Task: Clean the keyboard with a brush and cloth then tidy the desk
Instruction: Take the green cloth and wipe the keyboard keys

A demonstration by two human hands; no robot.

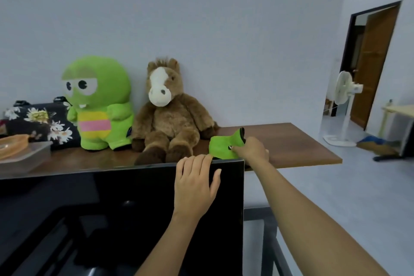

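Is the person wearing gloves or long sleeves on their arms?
No. Both the left hand and the right hand are bare, with no gloves. Both forearms are uncovered as far as the picture shows, so no sleeves appear. I see no rings, watch or bracelet.

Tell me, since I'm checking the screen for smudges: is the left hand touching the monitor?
Touching. In the head view the left hand lies on the monitor, fingers over its top edge.

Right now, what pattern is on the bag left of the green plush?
Black bag with white daisy-like flowers, seen in the head view.
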